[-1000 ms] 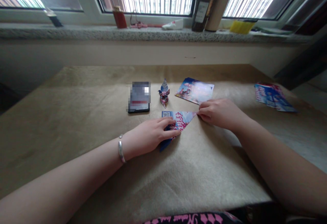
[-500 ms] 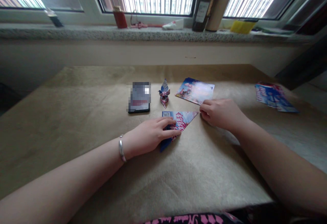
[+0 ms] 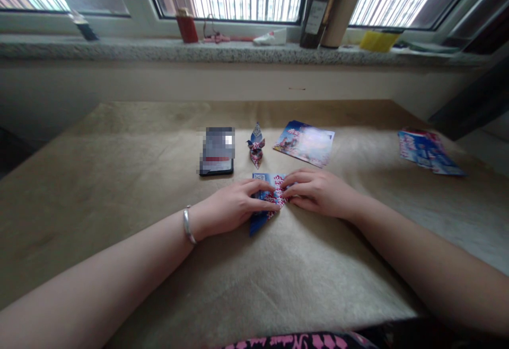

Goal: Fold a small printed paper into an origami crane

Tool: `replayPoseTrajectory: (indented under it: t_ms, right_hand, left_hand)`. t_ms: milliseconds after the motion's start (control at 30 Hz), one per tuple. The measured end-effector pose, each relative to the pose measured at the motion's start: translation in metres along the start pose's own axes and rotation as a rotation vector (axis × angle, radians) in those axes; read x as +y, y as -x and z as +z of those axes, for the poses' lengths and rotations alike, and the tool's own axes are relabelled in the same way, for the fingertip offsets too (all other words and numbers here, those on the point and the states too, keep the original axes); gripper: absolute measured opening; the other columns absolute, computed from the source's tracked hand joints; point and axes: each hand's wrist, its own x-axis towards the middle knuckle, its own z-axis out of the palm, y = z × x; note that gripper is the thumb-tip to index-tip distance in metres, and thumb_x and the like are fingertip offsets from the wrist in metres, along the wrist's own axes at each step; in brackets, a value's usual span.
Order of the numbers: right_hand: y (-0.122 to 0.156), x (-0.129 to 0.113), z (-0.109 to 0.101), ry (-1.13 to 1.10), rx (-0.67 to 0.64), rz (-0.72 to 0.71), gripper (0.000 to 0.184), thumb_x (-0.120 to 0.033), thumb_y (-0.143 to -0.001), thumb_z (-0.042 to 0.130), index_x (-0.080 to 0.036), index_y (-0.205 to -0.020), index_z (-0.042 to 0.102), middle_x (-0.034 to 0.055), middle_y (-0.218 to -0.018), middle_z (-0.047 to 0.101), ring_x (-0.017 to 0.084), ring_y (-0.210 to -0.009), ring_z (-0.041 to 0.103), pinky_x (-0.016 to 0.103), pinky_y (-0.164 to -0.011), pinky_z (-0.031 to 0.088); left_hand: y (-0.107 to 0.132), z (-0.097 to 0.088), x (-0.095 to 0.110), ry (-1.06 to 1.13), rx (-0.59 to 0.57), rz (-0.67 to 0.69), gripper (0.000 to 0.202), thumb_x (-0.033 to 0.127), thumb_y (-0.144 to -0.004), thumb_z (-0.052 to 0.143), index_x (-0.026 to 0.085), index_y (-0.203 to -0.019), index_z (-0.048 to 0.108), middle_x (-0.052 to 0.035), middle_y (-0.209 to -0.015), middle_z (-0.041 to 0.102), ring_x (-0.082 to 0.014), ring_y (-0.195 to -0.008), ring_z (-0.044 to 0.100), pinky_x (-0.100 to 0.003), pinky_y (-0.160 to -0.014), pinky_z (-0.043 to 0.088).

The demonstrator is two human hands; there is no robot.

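A folded triangle of printed paper [image 3: 260,223], blue with pink-red lettering and a small code square, lies on the table in front of me. My left hand [image 3: 234,206] rests on its left part, fingers outstretched and apart, pressing it down. From the other side, my right hand [image 3: 318,192] reaches over the triangle's right corner with its fingers spread on the paper, near the left fingertips. That corner is hidden beneath the right fingers. Just beyond the triangle stands a folded paper crane [image 3: 256,146] of similar print.
A dark phone [image 3: 217,151], its screen blurred, lies left of the crane. To the crane's right is a stack of printed square sheets [image 3: 304,142]. More printed paper pieces [image 3: 429,151] lie at the table's far right. A stone windowsill [image 3: 143,52] holds several small items.
My right hand has moved left from beside the triangle's right tip onto the paper, and its fingers have spread from a closed pose. My left hand has stayed in place.
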Motion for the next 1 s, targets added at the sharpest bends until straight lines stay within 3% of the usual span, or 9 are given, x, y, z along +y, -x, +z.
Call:
replayPoseTrajectory:
  t_ms: [200, 300, 433, 633, 800, 1000]
  right_hand:
    - [-0.003, -0.002, -0.002, 0.024, 0.009, -0.01, 0.019, -0.022, -0.088, 0.052, -0.022, -0.095, 0.07, 0.0072, -0.103, 0.068, 0.018, -0.096, 0.061, 0.034, -0.084, 0.05]
    - [-0.004, -0.004, -0.002, 0.051, 0.011, -0.018, 0.019, -0.023, -0.088, 0.051, -0.021, -0.094, 0.069, 0.0074, -0.102, 0.068, 0.018, -0.094, 0.061, 0.034, -0.083, 0.05]
    - [-0.007, -0.006, -0.003, 0.072, 0.002, -0.007, 0.02, -0.023, -0.089, 0.049, -0.02, -0.093, 0.069, 0.0067, -0.101, 0.068, 0.018, -0.092, 0.059, 0.033, -0.082, 0.05]
    - [-0.01, -0.011, -0.006, 0.153, -0.008, 0.008, 0.021, -0.022, -0.088, 0.049, -0.019, -0.097, 0.068, 0.008, -0.096, 0.068, 0.018, -0.087, 0.057, 0.033, -0.078, 0.048]
    - [-0.01, -0.013, -0.006, 0.253, -0.006, -0.012, 0.023, -0.023, -0.088, 0.048, -0.019, -0.096, 0.069, 0.0082, -0.09, 0.067, 0.02, -0.082, 0.055, 0.034, -0.076, 0.046]
    - [-0.011, -0.012, -0.002, 0.117, 0.023, -0.042, 0.023, -0.019, -0.089, 0.046, -0.021, -0.098, 0.068, 0.0061, -0.097, 0.068, 0.017, -0.087, 0.056, 0.031, -0.077, 0.047]
  left_hand:
    - [0.0, -0.008, 0.002, 0.112, 0.005, 0.016, 0.032, 0.014, -0.094, 0.039, 0.024, -0.113, 0.063, -0.0056, -0.117, 0.062, -0.0177, -0.118, 0.049, -0.038, -0.102, 0.041]
    - [0.0, -0.014, 0.009, 0.108, -0.033, 0.001, 0.028, 0.024, -0.093, 0.046, 0.022, -0.117, 0.06, -0.0057, -0.12, 0.061, -0.0204, -0.122, 0.046, -0.04, -0.105, 0.039]
    - [0.002, -0.018, 0.019, 0.007, -0.071, 0.016, 0.042, 0.041, -0.084, 0.058, 0.02, -0.12, 0.056, -0.01, -0.122, 0.058, -0.0253, -0.118, 0.049, -0.042, -0.1, 0.043]
    - [0.004, -0.019, 0.026, -0.191, -0.071, 0.067, 0.033, 0.018, -0.083, 0.052, 0.02, -0.116, 0.057, -0.007, -0.12, 0.06, -0.0229, -0.113, 0.054, -0.041, -0.1, 0.043]
    - [0.007, -0.022, 0.015, -0.339, -0.066, 0.077, 0.025, 0.019, -0.094, 0.041, 0.022, -0.112, 0.058, -0.0037, -0.123, 0.06, -0.0203, -0.109, 0.056, -0.042, -0.1, 0.041]
    - [0.007, -0.025, 0.008, -0.398, -0.049, 0.023, 0.026, 0.017, -0.094, 0.043, 0.023, -0.113, 0.059, -0.004, -0.113, 0.064, -0.0192, -0.104, 0.057, -0.038, -0.094, 0.043]
